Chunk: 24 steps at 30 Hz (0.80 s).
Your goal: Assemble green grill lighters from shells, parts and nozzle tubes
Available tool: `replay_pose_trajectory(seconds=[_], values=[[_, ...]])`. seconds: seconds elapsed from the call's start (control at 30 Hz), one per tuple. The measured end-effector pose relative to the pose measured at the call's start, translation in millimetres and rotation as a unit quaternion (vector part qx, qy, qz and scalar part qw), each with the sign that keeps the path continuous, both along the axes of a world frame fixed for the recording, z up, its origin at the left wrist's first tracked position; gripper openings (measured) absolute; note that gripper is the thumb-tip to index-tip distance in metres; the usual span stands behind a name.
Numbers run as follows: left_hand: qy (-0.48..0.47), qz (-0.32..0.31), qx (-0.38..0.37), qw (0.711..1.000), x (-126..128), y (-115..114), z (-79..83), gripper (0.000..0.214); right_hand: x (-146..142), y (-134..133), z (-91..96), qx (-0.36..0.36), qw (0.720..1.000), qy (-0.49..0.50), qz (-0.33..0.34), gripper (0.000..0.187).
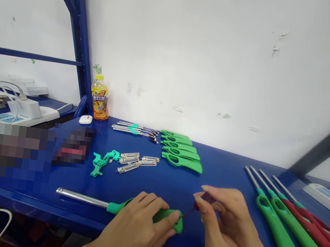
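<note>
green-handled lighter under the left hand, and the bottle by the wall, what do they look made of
Handle: probably moulded plastic, green with soft sheen. Tube: likely metal, silvery with bright streaked highlights. Bottle: seemingly clear plastic, glossy, see-through above its label.

the bare left hand (144, 223) grips with its back upward, fingers bent; the bare right hand (231, 231) pinches between thumb and forefinger, its other fingers curled.

Your lighter (114, 207) lies crosswise before you, its silver tube pointing left, a teal collar joining it to the green body, partly covered by your grip. Your screwdriver (195, 206), thin-shafted with red at the handle, slants down leftward, its tip at the lighter's butt; contact is unclear.
</note>
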<state>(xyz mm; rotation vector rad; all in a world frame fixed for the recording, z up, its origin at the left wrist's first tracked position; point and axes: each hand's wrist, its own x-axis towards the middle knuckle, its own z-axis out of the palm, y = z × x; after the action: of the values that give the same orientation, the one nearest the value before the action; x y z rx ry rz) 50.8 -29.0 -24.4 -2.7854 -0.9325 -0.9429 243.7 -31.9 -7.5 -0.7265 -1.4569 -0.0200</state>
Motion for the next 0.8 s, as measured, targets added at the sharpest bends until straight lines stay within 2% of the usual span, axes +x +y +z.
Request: replay_pose_trajectory(seconds=[0.1,0.2,0.27,0.37,0.53,0.7,0.8], values=[[0.000,-0.001,0.004,1.000,-1,-1,1.5,0.028,-2,1,0.0,0.021,0.999,0.008,-0.030,0.038],[-0.004,0.000,0.009,1.000,-2,-1,1.1,0.028,-4,1,-0.1,0.082,0.989,0.070,-0.106,0.034],[-0.004,0.003,0.016,1.000,-2,-1,0.2,0.027,-3,2,0.1,0.088,0.980,0.104,-0.148,0.026],[0.000,0.008,0.021,1.000,0,0,-0.4,0.026,0,5,0.7,0.000,0.985,0.080,-0.151,0.015],[-0.006,0.015,0.032,0.999,3,1,-0.8,0.026,4,10,-0.1,-0.135,0.982,-0.037,-0.131,0.005],[0.005,0.012,0.036,0.999,2,2,-3.8,0.027,9,18,-16.7,-0.246,0.939,-0.152,-0.185,0.010],[0.015,0.010,0.025,1.000,0,2,-3.7,0.030,12,23,-26.9,-0.265,0.913,-0.224,-0.216,0.015]])
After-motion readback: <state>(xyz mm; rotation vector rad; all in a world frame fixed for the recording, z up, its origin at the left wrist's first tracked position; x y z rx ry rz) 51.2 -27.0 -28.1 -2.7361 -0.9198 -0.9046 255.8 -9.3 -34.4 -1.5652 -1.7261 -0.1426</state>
